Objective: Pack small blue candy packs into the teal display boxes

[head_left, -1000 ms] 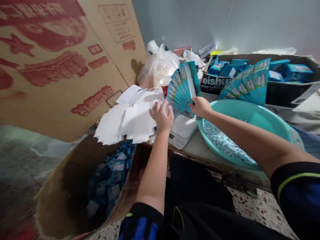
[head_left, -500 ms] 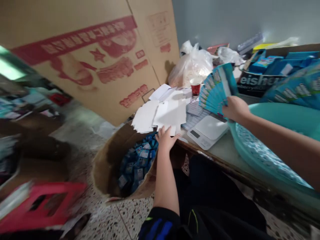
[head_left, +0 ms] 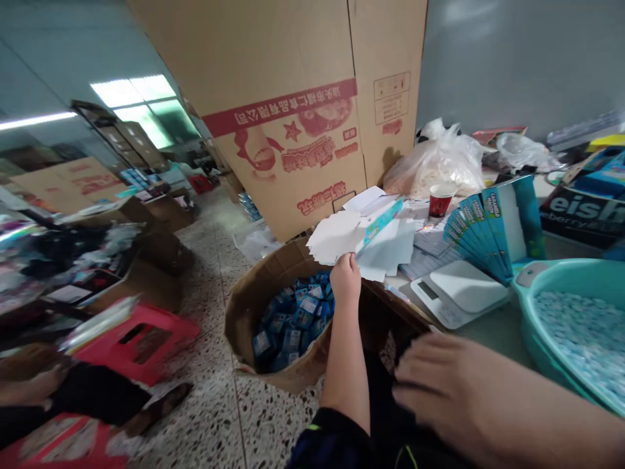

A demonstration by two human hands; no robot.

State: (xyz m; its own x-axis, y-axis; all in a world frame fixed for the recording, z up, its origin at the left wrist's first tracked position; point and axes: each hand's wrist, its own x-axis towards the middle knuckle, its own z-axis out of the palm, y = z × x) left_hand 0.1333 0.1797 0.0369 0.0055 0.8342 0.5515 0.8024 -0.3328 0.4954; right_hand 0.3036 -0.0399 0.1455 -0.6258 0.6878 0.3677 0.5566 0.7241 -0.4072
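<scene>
My left hand [head_left: 347, 273] pinches the near edge of a white card with a blue printed side [head_left: 383, 220], raised above a spread of white cards [head_left: 336, 236] at the table edge. My right hand [head_left: 434, 381] is blurred in the lower right, in front of the table edge, with its fingers partly bent; whether it holds anything is unclear. A fan of blue printed packets [head_left: 481, 225] stands beyond the white scale [head_left: 461, 292]. Below my left hand, a round cardboard container [head_left: 244, 326] holds blue packs [head_left: 293, 319].
A turquoise basin [head_left: 530, 306] of small wrapped pieces sits at the right. Behind are a red cup [head_left: 440, 200], a plastic bag [head_left: 434, 163] and a large carton [head_left: 273, 58]. At the left, a person's leg [head_left: 97, 391] is near a red stool [head_left: 141, 342].
My right hand has let go of the blue fan and moved down toward me. My left hand now grips a lifted card. The view has swung left.
</scene>
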